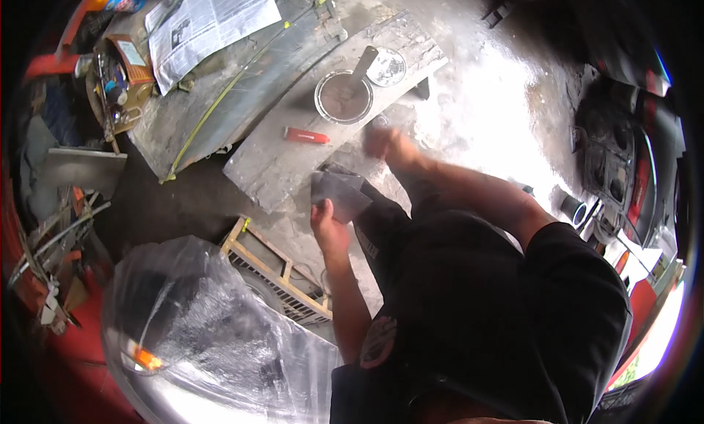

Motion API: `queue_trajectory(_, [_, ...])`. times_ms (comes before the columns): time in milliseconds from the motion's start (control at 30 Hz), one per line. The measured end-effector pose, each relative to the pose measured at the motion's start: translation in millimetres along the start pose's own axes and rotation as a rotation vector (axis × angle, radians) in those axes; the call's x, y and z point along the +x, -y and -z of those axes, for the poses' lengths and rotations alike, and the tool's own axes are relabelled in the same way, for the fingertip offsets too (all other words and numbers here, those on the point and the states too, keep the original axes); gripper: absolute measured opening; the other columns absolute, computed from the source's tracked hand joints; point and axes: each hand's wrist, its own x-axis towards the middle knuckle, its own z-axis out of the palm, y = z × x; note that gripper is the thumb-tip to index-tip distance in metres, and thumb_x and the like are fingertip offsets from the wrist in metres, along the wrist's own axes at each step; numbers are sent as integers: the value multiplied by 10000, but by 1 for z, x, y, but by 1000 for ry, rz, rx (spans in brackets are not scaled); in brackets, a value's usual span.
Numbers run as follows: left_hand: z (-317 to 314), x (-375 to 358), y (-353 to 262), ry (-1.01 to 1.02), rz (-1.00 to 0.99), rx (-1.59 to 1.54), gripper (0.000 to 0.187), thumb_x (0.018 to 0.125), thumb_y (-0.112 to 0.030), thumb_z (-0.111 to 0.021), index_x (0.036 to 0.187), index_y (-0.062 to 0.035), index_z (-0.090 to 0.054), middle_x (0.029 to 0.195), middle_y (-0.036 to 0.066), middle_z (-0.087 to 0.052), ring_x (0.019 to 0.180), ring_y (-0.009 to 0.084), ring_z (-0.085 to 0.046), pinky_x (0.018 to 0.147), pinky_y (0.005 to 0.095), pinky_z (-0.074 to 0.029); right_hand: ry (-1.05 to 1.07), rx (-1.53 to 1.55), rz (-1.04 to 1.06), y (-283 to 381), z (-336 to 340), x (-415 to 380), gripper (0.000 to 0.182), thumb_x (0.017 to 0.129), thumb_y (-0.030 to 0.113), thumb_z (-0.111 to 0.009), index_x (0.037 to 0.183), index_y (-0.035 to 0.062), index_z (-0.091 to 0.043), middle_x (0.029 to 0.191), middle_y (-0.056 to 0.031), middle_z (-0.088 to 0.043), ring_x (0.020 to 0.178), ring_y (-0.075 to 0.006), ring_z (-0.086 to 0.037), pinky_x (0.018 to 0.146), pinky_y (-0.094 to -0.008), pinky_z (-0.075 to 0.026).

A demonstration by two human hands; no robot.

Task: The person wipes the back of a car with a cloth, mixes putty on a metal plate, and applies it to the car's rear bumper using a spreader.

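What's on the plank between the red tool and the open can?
Nothing: in the head view, bare grey plank separates the red tool from the open can. The right hand is blurred beside the can.

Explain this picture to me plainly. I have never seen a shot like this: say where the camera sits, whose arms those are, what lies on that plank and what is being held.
There is no machine here: one camera is worn on a person's head, looking forward and down through a very wide lens, which bends the edges. The dark mass at the bottom right is the person's own black shirt, and the two bare arms reaching out are theirs.

The left hand holds a flat grey sheet, perhaps a mixing board or sandpaper. The right hand is blurred and reaches toward the plank; whether it holds anything I cannot tell.

On the plank stand an open can of greyish paste with a stick in it, its round lid beside it, and a small red tool. Farther left lies a newspaper. A clear plastic sheet covers something at the lower left.
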Motion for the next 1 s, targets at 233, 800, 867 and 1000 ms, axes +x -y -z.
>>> queue_trajectory(233, [41, -11, -1, -334, -108, 135, 378, 998, -121, -675, 1331, 46, -610, 1266, 177, -682, 1133, 277, -675, 1006, 398, -522, -265, -417, 198, 97, 68, 138, 637, 943, 365, -787, 1471, 69, -589, 1153, -188, -767, 904, -255, -780, 694, -358, -615])
queue_trajectory(800, [120, -48, 35, -414, -116, 565, 354, 1027, -179, -645, 1283, 64, -663, 1175, 161, -737, 1030, 226, -705, 882, 362, -543, 211, -853, 623, 126, 8, 76, 659, 1075, 498, -328, 1185, 13, -760, 1243, -202, -712, 1084, -403, -692, 970, -427, -558])
queue_trajectory(867, [110, -49, 31, -391, -136, 424, 380, 1028, -168, -639, 1327, 67, -642, 1211, 169, -729, 1069, 241, -709, 911, 368, -550, 281, -932, 424, 145, 2, 72, 495, 927, 46, -361, 1241, -13, -739, 1351, -255, -674, 1193, -415, -684, 1061, -404, -552])
queue_trajectory(1000, [127, -49, 43, -399, -109, 367, 415, 1027, -159, -634, 1376, 65, -617, 1243, 173, -718, 1096, 255, -705, 943, 374, -549, 269, -1240, 554, 127, 7, 84, 483, 963, 155, -382, 1252, 8, -739, 1351, -235, -677, 1181, -381, -703, 1041, -410, -556])
